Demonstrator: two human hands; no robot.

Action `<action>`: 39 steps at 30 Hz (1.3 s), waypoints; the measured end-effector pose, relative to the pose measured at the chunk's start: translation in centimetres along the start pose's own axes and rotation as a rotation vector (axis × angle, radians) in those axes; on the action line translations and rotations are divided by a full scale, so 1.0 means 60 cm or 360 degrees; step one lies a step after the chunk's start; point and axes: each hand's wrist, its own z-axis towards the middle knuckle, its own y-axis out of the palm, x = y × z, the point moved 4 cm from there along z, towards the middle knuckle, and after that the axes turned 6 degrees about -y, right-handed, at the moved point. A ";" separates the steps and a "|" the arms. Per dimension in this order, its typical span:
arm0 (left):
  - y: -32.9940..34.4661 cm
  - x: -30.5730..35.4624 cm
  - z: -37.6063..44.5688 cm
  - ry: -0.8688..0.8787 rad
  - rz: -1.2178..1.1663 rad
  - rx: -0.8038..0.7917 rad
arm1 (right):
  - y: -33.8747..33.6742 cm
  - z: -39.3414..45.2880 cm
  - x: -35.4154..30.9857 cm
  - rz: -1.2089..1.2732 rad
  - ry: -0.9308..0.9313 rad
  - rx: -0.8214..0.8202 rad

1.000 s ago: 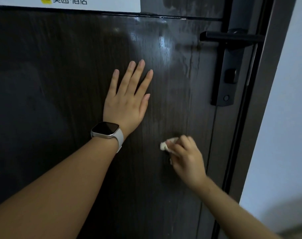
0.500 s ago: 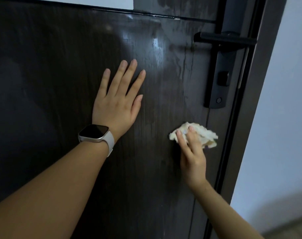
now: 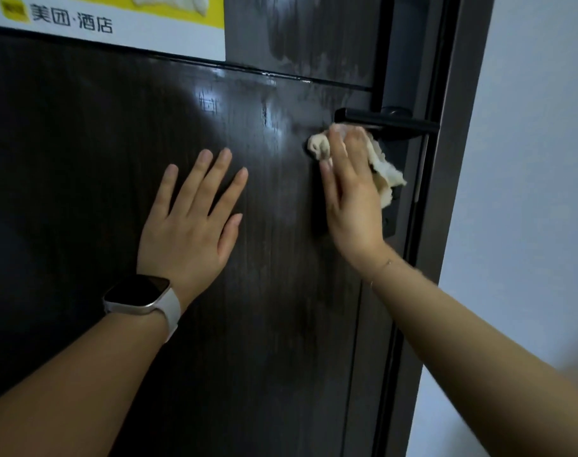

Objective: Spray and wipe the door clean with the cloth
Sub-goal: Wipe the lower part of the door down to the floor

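The right hand (image 3: 350, 196) covers most of the cloth (image 3: 384, 171), so only its pale crumpled edges show to the left and right of the fingers. The hand presses the cloth flat against the door (image 3: 83, 192) with straight fingers, just under the black handle (image 3: 384, 122). The lock plate below the handle is mostly hidden behind hand and cloth. The left hand (image 3: 190, 222) lies flat on the door with fingers spread, a watch (image 3: 142, 296) on its wrist. A sign (image 3: 116, 24) at the top is cut off by the frame. The dark wood-grain door shines wet in streaks near the handle. A pale wall (image 3: 528, 159) stands to the right.
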 end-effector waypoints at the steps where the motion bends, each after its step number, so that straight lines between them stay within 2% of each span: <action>1: 0.000 0.000 0.000 0.0004 -0.0001 0.0012 | 0.004 -0.018 0.000 0.0006 0.0001 0.0006; 6: -0.002 0.000 -0.001 0.0019 -0.0008 0.0056 | 0.021 -0.147 -0.005 0.0123 0.0079 -0.0137; 8: -0.002 -0.001 -0.001 0.0012 0.0007 0.0043 | 0.010 -0.120 -0.005 0.0158 0.0123 -0.0106; 13: 0.000 -0.001 -0.001 0.0004 0.0030 0.0015 | -0.009 0.049 -0.001 0.0056 0.0125 0.0153; 15: 0.000 0.000 -0.001 0.0010 0.0027 0.0012 | -0.005 0.047 0.001 0.0022 0.0089 0.0169; 20: -0.002 0.000 -0.001 0.0005 -0.0002 0.0016 | -0.002 -0.022 0.003 0.0007 -0.0039 -0.0054; 25: 0.000 -0.002 -0.001 0.0008 -0.0009 0.0035 | 0.010 0.041 -0.027 0.0118 0.0167 0.0233; 30: 0.000 -0.002 0.000 -0.0005 -0.0003 0.0050 | 0.059 0.062 -0.115 0.0227 -0.0086 0.0099; 34: 0.000 -0.003 0.000 0.0001 -0.0031 0.0049 | 0.051 0.068 -0.108 0.0204 -0.0227 0.0050; 36: 0.000 -0.003 0.001 -0.0002 -0.0065 0.0049 | 0.033 0.066 -0.066 0.0114 -0.0140 0.0186; 39: 0.002 -0.004 0.000 -0.0004 -0.0107 0.0036 | 0.008 0.063 -0.018 0.0138 0.0199 0.0419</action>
